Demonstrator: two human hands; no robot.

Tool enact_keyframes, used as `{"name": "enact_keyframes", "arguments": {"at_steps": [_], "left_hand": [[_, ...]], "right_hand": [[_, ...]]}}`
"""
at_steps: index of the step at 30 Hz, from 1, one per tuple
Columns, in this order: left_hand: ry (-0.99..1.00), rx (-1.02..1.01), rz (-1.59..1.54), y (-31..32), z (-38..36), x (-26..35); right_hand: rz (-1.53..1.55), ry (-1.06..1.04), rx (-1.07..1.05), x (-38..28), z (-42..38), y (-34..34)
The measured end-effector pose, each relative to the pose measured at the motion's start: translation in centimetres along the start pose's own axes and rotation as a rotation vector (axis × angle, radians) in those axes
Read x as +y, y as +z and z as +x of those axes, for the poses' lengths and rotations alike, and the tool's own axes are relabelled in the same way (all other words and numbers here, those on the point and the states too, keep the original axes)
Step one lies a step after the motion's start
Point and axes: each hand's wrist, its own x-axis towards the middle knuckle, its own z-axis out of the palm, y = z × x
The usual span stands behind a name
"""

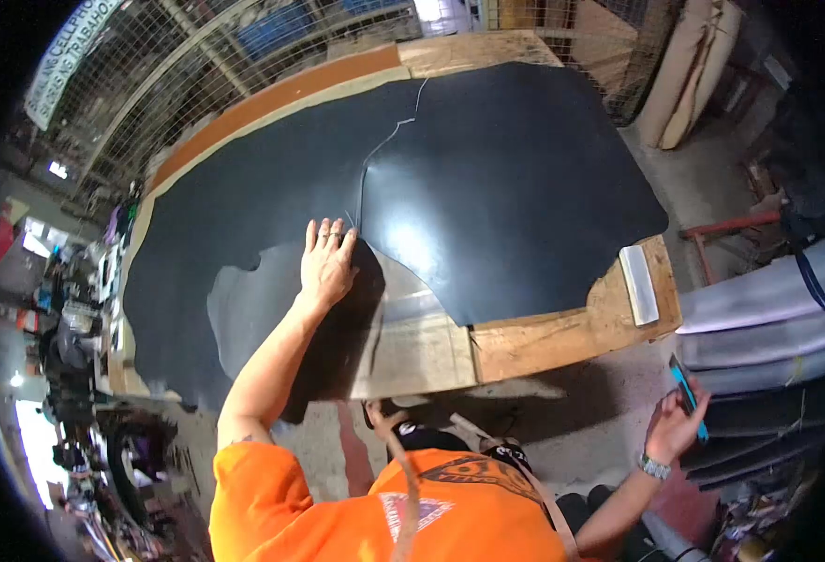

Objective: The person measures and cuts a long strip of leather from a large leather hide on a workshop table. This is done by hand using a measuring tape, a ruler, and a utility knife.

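Note:
A large black sheet [515,159] is spread over a wooden table [544,351]. Its left part has a folded or overlapping grey-black piece [253,309] near the front edge. A thin cut or seam line runs from the far edge toward my left hand [328,267], which lies on the black sheet at the line's near end, fingers spread. Off the table's right front corner, my right hand [677,423] is closed around a blue and black cutter [686,393]. A metal watch [654,466] is on the right wrist.
A white block [638,286] lies at the table's right corner. Rolls of grey and dark material [759,323] are stacked at the right. A tall tan roll [689,75] stands at the back right. Wire mesh [188,66] rises behind the table.

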Motion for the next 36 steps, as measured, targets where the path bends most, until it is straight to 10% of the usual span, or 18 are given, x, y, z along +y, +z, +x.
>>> {"name": "enact_keyframes", "arguments": {"at_steps": [9,24,32,36], "left_hand": [[-0.224,-0.024,-0.128,3.2,-3.4,16.6],[-1.193,0.039,-0.326,2.3,1.1,29.9],[-1.382,0.004,-0.106,1.2,4.7,37.2],[-1.436,0.020,-0.232,-0.4,8.9,44.6]], "right_hand": [[-0.078,-0.009,-0.115,-9.4,13.5,-9.4],[-0.279,0.141,-0.471,-15.5,44.7,1.0],[-0.165,0.612,-0.779,-12.4,64.3,4.5],[-0.411,0.475,-0.783,-9.7,73.3,8.5]]}}
